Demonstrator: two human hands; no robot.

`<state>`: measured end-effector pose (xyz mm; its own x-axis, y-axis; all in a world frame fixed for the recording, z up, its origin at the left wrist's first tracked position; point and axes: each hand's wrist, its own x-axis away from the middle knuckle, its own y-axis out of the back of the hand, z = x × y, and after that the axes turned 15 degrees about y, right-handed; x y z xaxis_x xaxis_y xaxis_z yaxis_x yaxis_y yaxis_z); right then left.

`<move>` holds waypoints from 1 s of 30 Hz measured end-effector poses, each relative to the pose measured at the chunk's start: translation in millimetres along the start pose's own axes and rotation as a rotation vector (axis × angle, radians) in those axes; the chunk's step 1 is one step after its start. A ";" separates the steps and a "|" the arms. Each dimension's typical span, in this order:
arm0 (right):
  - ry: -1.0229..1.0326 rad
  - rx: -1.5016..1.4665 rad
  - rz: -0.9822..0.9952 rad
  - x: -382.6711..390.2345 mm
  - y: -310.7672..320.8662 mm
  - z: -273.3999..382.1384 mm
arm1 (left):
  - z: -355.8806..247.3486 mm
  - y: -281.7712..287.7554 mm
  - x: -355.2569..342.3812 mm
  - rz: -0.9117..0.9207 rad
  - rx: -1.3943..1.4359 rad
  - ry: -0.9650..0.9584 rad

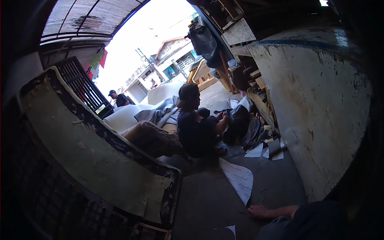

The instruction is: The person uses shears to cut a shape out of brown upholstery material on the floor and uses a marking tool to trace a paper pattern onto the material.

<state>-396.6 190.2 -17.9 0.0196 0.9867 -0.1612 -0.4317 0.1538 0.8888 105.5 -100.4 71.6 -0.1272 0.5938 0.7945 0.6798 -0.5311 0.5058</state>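
Note:
Neither of my hands can be made out. At the lower right what looks like my bare foot [258, 212] rests on the floor, below dark cloth over my leg [320, 220]. Beside its tip lies a small thin stick-like piece [243, 212]. A white printed sheet [239, 180] with a curved edge lies just beyond it. Farther off, a co-worker [192, 128] in dark clothes and a cap squats side-on. That person's hands [221, 116] are close to a heap of dark cloth or leatherette [237, 126]; what they hold is too small to tell.
A long padded panel [92, 152] with a worn dark border leans on the left. A big scuffed board [316, 112] stands on the right. Paper scraps [256, 151] litter the grey floor [276, 176]. Patterned upholstery [154, 138] is behind the co-worker; another person [119, 99] is outside.

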 end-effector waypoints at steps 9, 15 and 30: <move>0.032 -0.028 0.078 9.2 -1.5 4.5 | 64.4 11.7 7.0 -0.136 0.286 -0.380; -0.085 0.049 -0.091 12.4 -7.3 3.1 | 20.6 2.8 75.0 0.194 1.111 -0.319; -0.030 0.083 -0.089 -6.2 -6.6 24.6 | 33.0 3.4 100.8 0.274 1.391 -0.374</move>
<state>-371.7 184.4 -12.3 0.0816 0.9698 -0.2297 -0.3508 0.2436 0.9042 118.9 -22.4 142.3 0.1611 0.8064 0.5691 0.8124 0.2191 -0.5403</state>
